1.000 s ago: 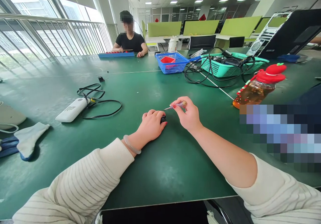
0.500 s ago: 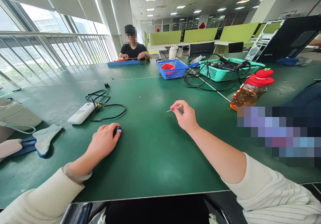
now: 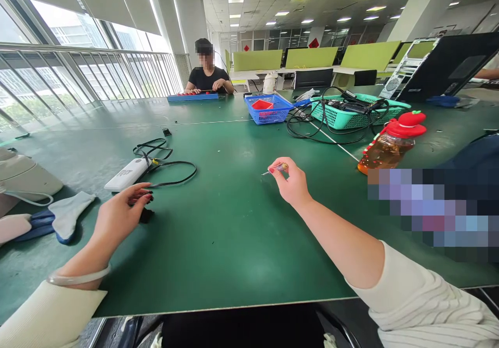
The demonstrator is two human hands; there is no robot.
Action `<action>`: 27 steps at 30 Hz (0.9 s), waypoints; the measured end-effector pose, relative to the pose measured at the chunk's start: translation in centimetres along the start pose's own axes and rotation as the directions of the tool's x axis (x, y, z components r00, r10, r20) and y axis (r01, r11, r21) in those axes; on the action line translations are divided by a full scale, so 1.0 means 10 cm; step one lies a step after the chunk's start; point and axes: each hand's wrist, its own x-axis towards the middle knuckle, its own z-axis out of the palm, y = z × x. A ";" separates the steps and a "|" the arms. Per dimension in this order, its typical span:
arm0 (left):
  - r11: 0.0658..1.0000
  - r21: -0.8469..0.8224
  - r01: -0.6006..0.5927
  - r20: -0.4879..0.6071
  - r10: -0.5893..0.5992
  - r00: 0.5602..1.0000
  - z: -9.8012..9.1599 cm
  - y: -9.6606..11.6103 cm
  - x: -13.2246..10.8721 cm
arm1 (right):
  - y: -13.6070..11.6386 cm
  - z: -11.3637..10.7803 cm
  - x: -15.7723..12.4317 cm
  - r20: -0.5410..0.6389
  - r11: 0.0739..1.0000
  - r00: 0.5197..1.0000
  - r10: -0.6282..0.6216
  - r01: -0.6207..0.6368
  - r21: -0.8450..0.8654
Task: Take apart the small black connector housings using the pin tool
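My right hand [image 3: 291,183] is raised a little above the green table [image 3: 234,233], fingers pinched round a small screwdriver [image 3: 275,169] with its tip pointing left. My left hand [image 3: 119,213] is at the left, fingers loosely spread over a small black part [image 3: 145,215] that lies on the table just beyond its fingertips. It hovers next to a white power bank [image 3: 127,174] and its black cable [image 3: 167,166].
A bottle with a red cap [image 3: 390,143] lies at the right. A blue basket [image 3: 267,108] and a teal basket with cables [image 3: 351,108] stand further back. Gloves [image 3: 58,215] and a white device [image 3: 19,174] lie at the left. Another person [image 3: 206,72] sits at the far end.
My left hand slid the black part from the centre to the left and let go of it, fingers now spread. My right hand kept the screwdriver and barely moved.
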 end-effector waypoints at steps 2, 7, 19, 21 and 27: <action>0.998 -0.037 0.047 -0.052 -0.049 0.997 -0.08 -0.06 -0.04 | 0.00 0.00 0.00 0.000 1.000 1.000 -0.001 0.001 0.003; 0.999 -0.037 0.021 -0.063 -0.023 0.998 -0.14 -0.30 -0.16 | 0.00 0.01 -0.01 0.015 1.000 1.000 0.002 -0.002 0.002; 0.947 0.289 -0.142 -0.079 0.172 0.982 0.02 -0.58 -0.26 | 0.02 0.02 -0.01 0.029 1.000 1.000 -0.009 0.010 -0.021; 0.899 0.354 -0.259 -0.108 0.315 0.943 0.04 -0.60 -0.30 | 0.02 0.02 -0.01 0.032 1.000 0.999 -0.010 0.011 -0.028; 0.777 0.467 -0.422 -0.155 0.542 0.826 0.07 -0.60 -0.34 | 0.00 0.01 -0.01 0.034 0.999 0.999 -0.029 0.030 -0.032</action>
